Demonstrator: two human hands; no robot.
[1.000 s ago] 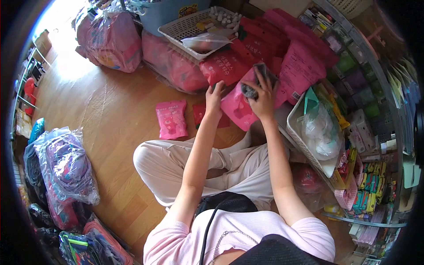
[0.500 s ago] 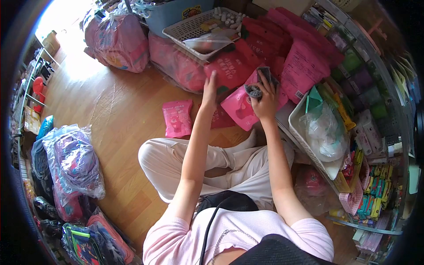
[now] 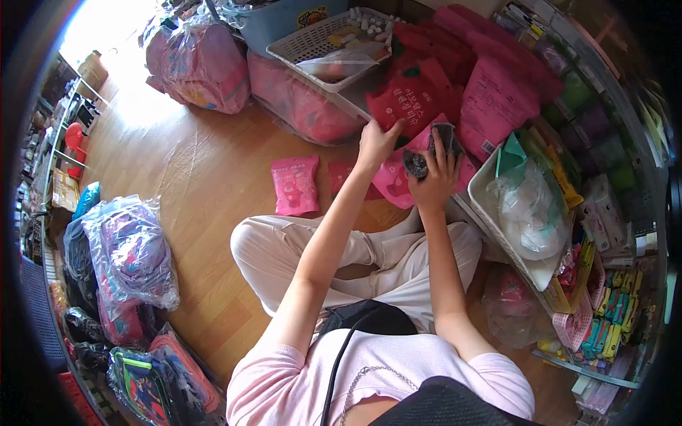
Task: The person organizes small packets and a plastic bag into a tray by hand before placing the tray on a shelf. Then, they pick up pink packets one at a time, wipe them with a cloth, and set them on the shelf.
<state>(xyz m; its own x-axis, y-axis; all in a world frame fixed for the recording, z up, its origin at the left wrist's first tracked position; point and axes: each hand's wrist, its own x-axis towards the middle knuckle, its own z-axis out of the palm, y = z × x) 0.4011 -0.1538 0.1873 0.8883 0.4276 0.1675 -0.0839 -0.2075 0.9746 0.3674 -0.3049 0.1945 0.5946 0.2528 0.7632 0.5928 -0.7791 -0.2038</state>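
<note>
My left hand (image 3: 378,146) is closed on the lower edge of a red bag (image 3: 415,99) with white lettering, its thumb and fingers pinching there. In my right hand (image 3: 436,176) is a dark grey rolled cloth (image 3: 415,165), with my fingers spread over its fuzzy folds. Under that hand lies a pink pouch (image 3: 393,179), partly hidden by the cloth. Left of my hands, a smaller pink pouch (image 3: 295,186) lies flat on the floor. Part of a red pouch (image 3: 340,179) shows beside my left forearm.
A white basket (image 3: 339,86) of small items sits on plastic-wrapped pink bags (image 3: 302,106). To the right stands a white tray (image 3: 486,227) holding a clear plastic bag (image 3: 529,213), beside stocked shelves. Wrapped backpacks (image 3: 131,248) lie along the left.
My left hand has moved right, from above the floor to the red bag, and has taken hold of its edge. My right hand keeps the grey cloth. The view has shifted slightly.
</note>
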